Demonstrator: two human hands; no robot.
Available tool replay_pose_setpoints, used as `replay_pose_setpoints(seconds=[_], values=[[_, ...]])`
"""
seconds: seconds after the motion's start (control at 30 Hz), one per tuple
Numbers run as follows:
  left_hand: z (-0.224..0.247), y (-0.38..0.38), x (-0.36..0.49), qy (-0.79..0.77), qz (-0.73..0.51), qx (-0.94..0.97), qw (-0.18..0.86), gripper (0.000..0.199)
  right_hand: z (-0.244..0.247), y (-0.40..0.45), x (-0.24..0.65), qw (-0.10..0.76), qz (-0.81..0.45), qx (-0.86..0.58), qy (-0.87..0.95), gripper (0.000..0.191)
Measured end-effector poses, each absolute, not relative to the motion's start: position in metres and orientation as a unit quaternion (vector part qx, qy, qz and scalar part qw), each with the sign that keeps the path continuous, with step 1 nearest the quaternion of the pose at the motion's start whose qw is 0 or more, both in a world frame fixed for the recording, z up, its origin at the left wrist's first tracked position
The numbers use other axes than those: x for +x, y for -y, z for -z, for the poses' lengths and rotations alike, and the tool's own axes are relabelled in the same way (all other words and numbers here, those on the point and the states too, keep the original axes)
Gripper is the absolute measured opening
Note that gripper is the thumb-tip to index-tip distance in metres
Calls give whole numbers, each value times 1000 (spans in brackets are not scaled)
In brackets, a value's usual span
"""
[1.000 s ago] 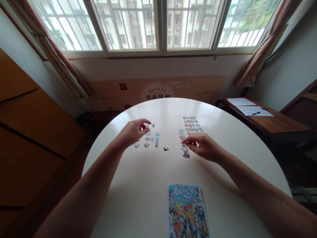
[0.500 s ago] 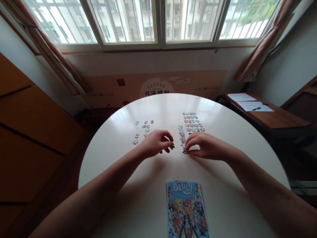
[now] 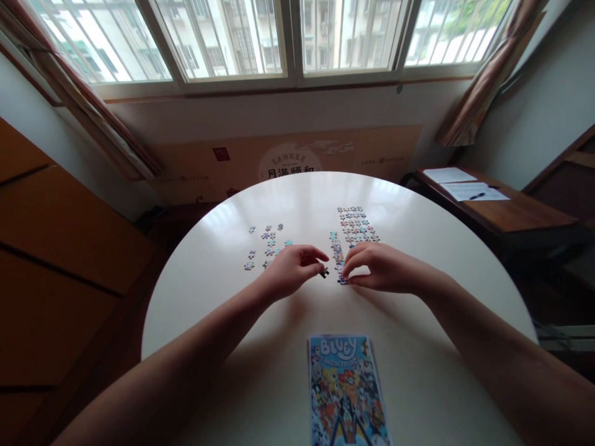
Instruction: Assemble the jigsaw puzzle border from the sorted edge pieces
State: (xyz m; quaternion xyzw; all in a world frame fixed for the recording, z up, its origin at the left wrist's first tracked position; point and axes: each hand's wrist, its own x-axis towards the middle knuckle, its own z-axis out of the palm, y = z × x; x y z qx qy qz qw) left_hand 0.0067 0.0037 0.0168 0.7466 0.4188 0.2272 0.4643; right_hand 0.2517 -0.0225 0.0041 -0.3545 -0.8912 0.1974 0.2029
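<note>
Bare left hand and bare right hand, with slim, uncovered forearms

glossy smooth tabletop, wooden desk, cloth curtains, paper sheets

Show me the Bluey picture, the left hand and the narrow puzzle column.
Bluey picture [image 3: 348,391], head view: middle of its front.
Left hand [image 3: 292,269], head view: back of the hand.
Narrow puzzle column [image 3: 337,254], head view: around its middle.

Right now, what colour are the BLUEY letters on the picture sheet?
The BLUEY letters are white on light blue, seen best in the head view.
</note>
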Motion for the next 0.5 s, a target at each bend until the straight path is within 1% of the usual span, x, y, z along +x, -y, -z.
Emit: replay_pose_setpoints(seconds=[0.1,0.2,0.33,0.4,0.5], values=[[-13,-4,8,-410,-228,750,466,18,-3,22,253,207,-196,-344,895,12],[-12,-4,10,-410,-221,773,431,23,-4,22,253,220,-189,-335,897,10],[-10,-3,14,-432,-237,772,401,35,-8,26,246,272,-167,-337,886,8],[-10,-1,16,-433,-248,761,414,37,-9,29,241,307,-150,-335,878,7],[-12,3,20,-430,-259,727,468,37,-9,32,234,340,-135,-329,870,9]])
